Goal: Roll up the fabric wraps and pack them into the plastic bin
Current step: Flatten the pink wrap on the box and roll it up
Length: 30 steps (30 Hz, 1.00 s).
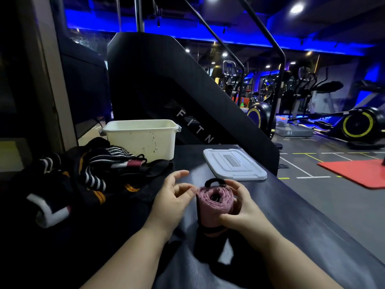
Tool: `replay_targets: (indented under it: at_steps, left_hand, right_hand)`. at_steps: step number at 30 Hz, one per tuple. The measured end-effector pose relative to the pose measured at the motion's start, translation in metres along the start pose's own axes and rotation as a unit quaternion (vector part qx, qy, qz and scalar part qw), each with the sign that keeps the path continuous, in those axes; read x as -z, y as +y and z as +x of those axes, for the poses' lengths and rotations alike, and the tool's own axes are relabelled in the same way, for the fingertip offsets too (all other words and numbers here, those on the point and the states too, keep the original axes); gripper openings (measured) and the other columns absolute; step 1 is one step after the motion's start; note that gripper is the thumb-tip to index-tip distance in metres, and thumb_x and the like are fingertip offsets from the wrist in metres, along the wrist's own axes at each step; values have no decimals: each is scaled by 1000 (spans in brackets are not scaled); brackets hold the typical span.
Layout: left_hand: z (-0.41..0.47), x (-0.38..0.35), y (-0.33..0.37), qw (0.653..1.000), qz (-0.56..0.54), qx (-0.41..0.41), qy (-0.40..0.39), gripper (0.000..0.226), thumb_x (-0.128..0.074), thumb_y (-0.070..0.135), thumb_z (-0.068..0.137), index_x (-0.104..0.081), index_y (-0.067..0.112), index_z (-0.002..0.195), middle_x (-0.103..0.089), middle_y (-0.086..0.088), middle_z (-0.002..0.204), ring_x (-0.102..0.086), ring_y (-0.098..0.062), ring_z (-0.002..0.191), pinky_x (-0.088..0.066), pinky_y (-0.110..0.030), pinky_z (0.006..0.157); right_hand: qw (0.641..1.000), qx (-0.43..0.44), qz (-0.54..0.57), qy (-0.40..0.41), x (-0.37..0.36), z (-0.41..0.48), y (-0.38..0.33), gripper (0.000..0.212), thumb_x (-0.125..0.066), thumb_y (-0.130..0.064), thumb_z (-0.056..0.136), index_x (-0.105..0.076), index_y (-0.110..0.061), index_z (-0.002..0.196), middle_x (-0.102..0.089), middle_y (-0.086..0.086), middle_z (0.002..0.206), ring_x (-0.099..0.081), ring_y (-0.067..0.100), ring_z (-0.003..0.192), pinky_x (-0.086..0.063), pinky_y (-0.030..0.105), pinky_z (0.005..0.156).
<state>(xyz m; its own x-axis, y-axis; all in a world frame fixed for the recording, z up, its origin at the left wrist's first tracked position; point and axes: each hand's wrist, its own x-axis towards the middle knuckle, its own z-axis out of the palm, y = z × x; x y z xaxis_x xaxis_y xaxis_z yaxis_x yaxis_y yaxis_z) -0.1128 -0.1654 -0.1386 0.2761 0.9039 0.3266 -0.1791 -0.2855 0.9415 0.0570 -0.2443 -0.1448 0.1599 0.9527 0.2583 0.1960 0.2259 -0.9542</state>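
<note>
A pink fabric wrap (215,200), rolled into a thick coil with a black loop on top, stands on end on the dark surface. My right hand (241,207) grips the roll from the right, thumb under it and fingers over the top. Just to its left is my left hand (174,197), whose fingers are relaxed and whose fingertips touch the roll's edge. The wrap's loose black tail (210,247) trails toward me. A cream plastic bin (143,138) stands open at the back. A pile of unrolled black, striped wraps (93,174) lies to the left.
The bin's white lid (234,164) lies flat to the right of the bin. A large black stair machine (166,90) rises behind the surface. The surface's right edge drops to a gym floor with a red mat (358,172) and exercise bikes.
</note>
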Motion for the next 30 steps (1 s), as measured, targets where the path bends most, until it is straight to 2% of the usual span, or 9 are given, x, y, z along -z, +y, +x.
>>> replay_targets:
  at_steps: [3,6,9,11,13,16,19,25,30]
  left_hand:
    - [0,0,2,999,-47,13,-7,36,-63,3,91,-54,24,118,-64,-6,95,-64,-7,81,-52,-18,76]
    - [-2,0,6,997,-64,22,-22,33,-64,10,91,-55,25,119,-59,-6,102,-63,-8,83,-52,-18,69]
    - [-2,2,6,997,-46,30,-52,52,-84,38,70,-62,33,117,-63,3,99,-63,-6,88,-49,-19,74]
    - [-2,2,6,997,-38,34,-60,56,-84,47,55,-70,35,108,-66,9,94,-63,-5,89,-49,-22,78]
    - [-3,-1,5,998,-37,30,-48,46,-84,39,56,-75,26,99,-71,3,93,-65,-11,88,-52,-27,80]
    - [-1,-5,5,998,-54,40,-19,7,-75,12,81,-74,12,88,-74,-9,86,-66,-19,81,-54,-30,76]
    - [0,-6,5,996,-66,61,-6,13,-57,3,94,-69,8,90,-73,-7,78,-65,-18,73,-54,-29,71]
    - [3,-4,3,998,-37,51,7,19,-50,4,98,-65,13,94,-65,-11,82,-58,-21,73,-51,-28,66]
    - [5,1,8,994,-96,56,25,25,-44,1,100,-63,14,88,-62,1,76,-51,-4,57,-40,-15,50]
  right_hand:
    - [1000,-1,-15,-15,0,1,3,87,-77,-26,44,-47,-34,125,-64,-7,122,-63,6,111,-48,25,95]
    - [999,-7,3,-39,-1,1,4,88,-77,-20,43,-50,-26,127,-68,-6,119,-64,9,112,-48,25,93]
    - [997,-11,16,-73,-1,0,4,88,-79,-16,47,-49,-22,130,-68,-7,121,-63,11,115,-49,23,92]
    - [996,-7,8,-87,-1,0,3,89,-79,-12,52,-47,-21,135,-66,-4,126,-60,12,119,-47,24,95]
    - [995,-1,3,-95,-2,1,3,88,-77,-5,55,-47,-19,137,-65,-1,128,-59,14,121,-47,25,96]
    - [995,-7,13,-95,-2,1,4,91,-77,-7,50,-46,-19,135,-67,-3,123,-61,10,117,-47,21,92]
    - [995,-10,8,-101,-1,1,3,95,-71,1,55,-39,-26,139,-64,-2,124,-63,7,113,-47,17,88]
    - [994,-2,-2,-109,-1,1,2,102,-64,6,59,-28,-43,141,-68,6,119,-65,18,111,-48,21,89]
    - [993,4,-11,-118,-2,0,-1,102,-64,5,60,-28,-44,141,-67,9,119,-66,20,110,-49,23,89]
